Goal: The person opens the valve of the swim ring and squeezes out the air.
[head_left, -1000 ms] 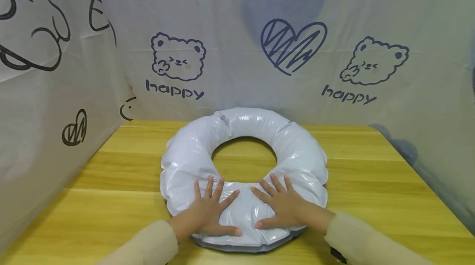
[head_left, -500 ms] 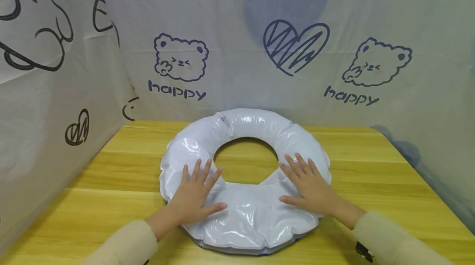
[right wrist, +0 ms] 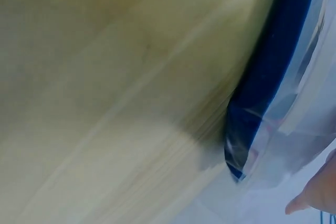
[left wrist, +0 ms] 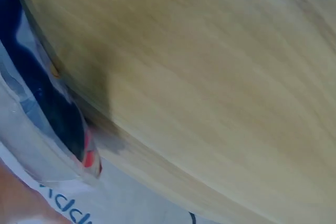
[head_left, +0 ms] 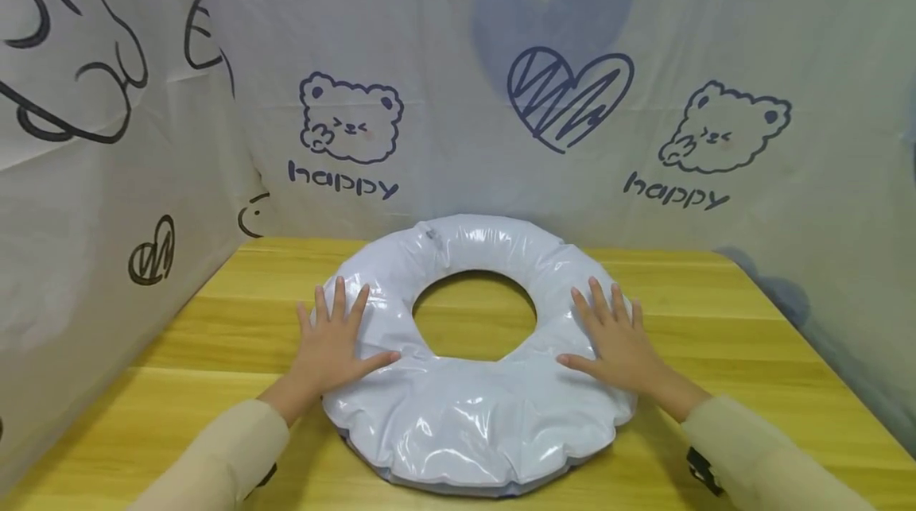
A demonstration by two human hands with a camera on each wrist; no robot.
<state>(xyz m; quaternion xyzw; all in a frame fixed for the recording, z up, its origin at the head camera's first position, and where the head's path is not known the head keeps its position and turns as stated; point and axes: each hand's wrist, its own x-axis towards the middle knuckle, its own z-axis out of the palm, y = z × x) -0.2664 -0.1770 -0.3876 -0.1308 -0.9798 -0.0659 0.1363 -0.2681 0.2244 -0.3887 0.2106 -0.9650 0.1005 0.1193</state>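
A shiny white inflatable swim ring (head_left: 472, 416) lies flat on the wooden table, its hole toward the far side. My left hand (head_left: 335, 344) rests on the ring's left side, fingers spread and straight. On the opposite side my right hand (head_left: 615, 340) lies likewise, its fingers spread over the right edge. Both wrist views show the ring's dark blue underside: the swim ring (left wrist: 42, 93) at left in the left wrist view, and the swim ring (right wrist: 268, 77) at right in the right wrist view. A bit of my right hand (right wrist: 317, 190) appears there too.
The yellow wood-grain table (head_left: 716, 352) extends to both sides of the ring. Behind it hangs a pale cloth (head_left: 458, 137) printed with bears, hearts and lettering. Another stretch of printed cloth (head_left: 71, 257) borders the left side.
Both hands have slid apart and away from me, from the ring's near part out to its left and right sides. The ring has stayed roughly in place.
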